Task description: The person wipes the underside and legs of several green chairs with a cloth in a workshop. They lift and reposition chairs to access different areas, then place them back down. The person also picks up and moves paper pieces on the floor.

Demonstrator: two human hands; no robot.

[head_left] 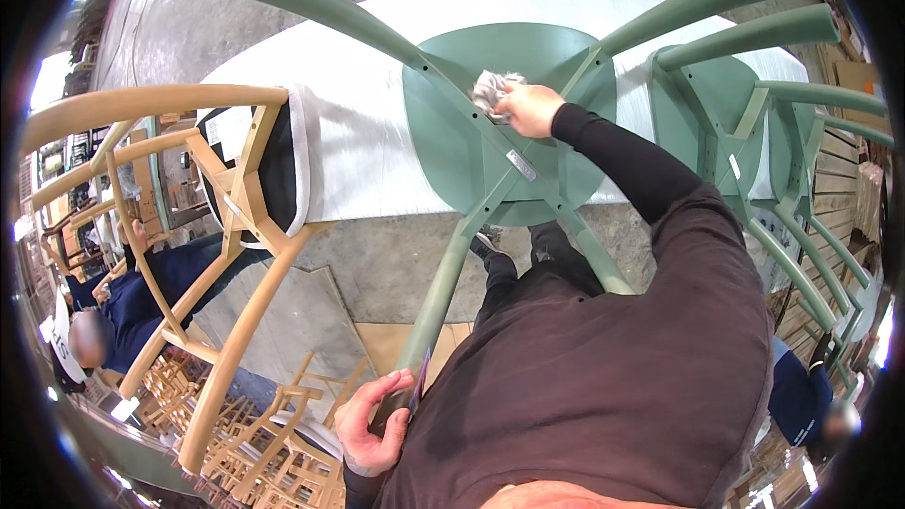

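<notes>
A crumpled pale cloth [490,94] is pinched in the fingers of the right hand [528,109] and held against the underside of a green chair [443,137], just above the picture's centre, toward 12 o'clock. The chair is set upside down on a white-covered worktop [358,155], its round seat overhanging the near edge and its 4 legs splayed outward; brown tips are seen on the 2 legs that point to 11 and 1 o'clock. A white label [520,165] is fixed near the crossing of the braces.

At 7 o'clock, the left hand [374,424] is curled beside the end of a green leg, close to the dark shirt [584,396]. A dark patch is framed by its thumb and fingers, but whether anything is gripped there cannot be told.

At 9 o'clock, a wooden chair [253,203] with a dark seat underside is stood upturned at the worktop's end. Further green chairs [702,108] are lined up toward 2 and 3 o'clock. Many wooden chairs [273,457] are crowded together at 7 o'clock, beyond the left hand. A brown carton [853,77] is partly seen at 2 o'clock; its contents cannot be made out. 2 other people are seen, 1 at 8 o'clock and 1 at 4 o'clock.
</notes>
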